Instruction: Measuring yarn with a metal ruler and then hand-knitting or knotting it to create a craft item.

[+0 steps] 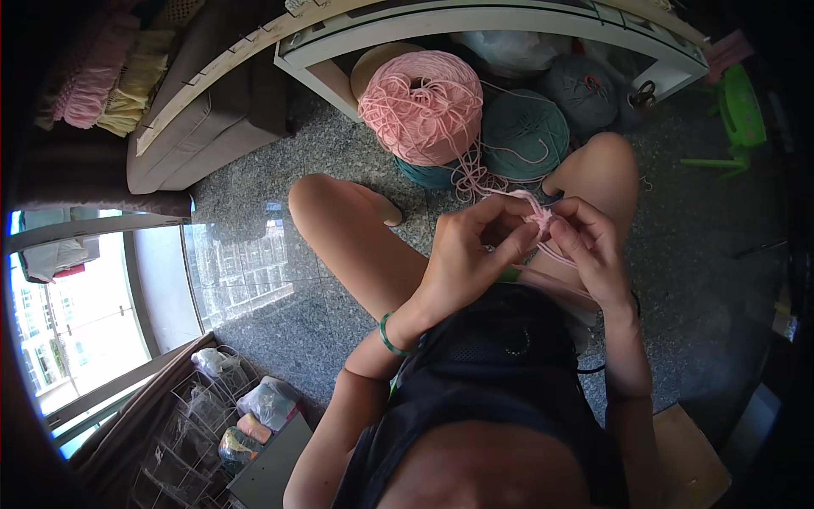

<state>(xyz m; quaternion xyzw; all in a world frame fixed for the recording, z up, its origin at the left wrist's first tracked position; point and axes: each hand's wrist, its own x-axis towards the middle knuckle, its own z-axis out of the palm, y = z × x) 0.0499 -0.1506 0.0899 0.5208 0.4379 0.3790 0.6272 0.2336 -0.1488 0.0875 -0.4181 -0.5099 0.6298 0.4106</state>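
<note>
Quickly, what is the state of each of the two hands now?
Left hand: closed, fingers pinching the small pink crochet piece.
Right hand: closed on the same pink crochet piece and its pink yarn strand.

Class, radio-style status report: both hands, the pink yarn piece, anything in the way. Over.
Left hand and right hand both pinching small pink yarn piece. Strand runs to pink yarn cone on floor. Nothing between the hands.

The two hands, left (462, 259) and right (593, 246), meet in the middle of the frame, over the knees. A bit of yarn work (539, 217) sits between them. Above them, big yarn balls (424, 106) lie on the floor under a table (475, 21). A stool (738, 110) stands at upper right. Bags (267, 403) sit in wire racks at lower left.
</note>
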